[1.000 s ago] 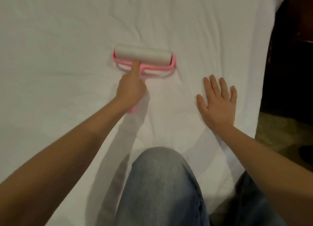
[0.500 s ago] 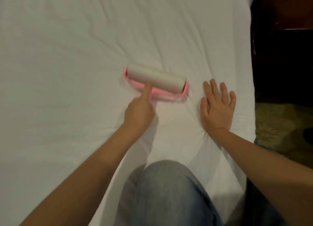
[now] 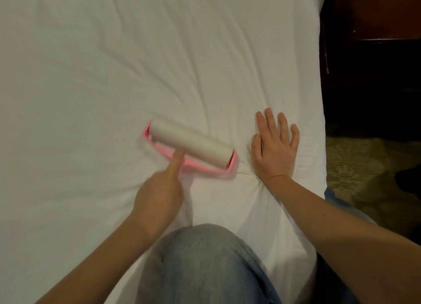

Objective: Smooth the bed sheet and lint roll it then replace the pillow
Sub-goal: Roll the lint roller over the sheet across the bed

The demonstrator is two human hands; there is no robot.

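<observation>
My knee [image 3: 205, 265] is over the bed sheet [image 3: 91, 64], whose edge falls away just right of my right hand [image 3: 275, 151], pressed flat with fingers spread. My left hand [image 3: 159, 196] grips the lint roller [image 3: 191, 147] beside it, forefinger out. There's wide wrinkled sheet beyond.

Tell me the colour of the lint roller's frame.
Pink frame, best seen in the head view.

The bed [image 3: 315, 126] carried a white sheet [image 3: 91, 75], creased, with folds fanning out beyond the roller [image 3: 191, 144]. The pink-framed roller stood on the sheet, gripped by the left hand [image 3: 159, 199]. The right hand [image 3: 275, 148] lay flat just right of the roller. A denim knee [image 3: 200, 258] rested below the roller.
</observation>
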